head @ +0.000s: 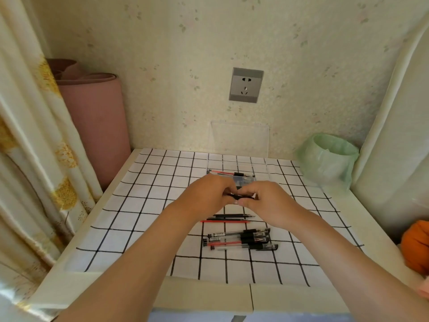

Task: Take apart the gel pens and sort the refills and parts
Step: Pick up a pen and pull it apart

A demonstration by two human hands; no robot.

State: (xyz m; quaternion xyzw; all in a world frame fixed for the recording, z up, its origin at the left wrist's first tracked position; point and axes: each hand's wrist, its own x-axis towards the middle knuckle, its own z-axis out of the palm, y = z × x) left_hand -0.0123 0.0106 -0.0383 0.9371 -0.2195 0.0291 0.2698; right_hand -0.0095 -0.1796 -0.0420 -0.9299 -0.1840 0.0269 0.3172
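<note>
While the left hand (209, 194) and right hand (269, 203) pinch 1 dark gel pen (241, 196) above the table (139, 217) near the clear box (267, 173), a sudden pull could shoot small parts off the edge, imo.

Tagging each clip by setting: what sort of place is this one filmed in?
Probably a home, maybe a bedroom corner: floral wallpaper with a wall socket, a patterned curtain at the left, and a small table under a checked cloth holding gel pens.
</note>
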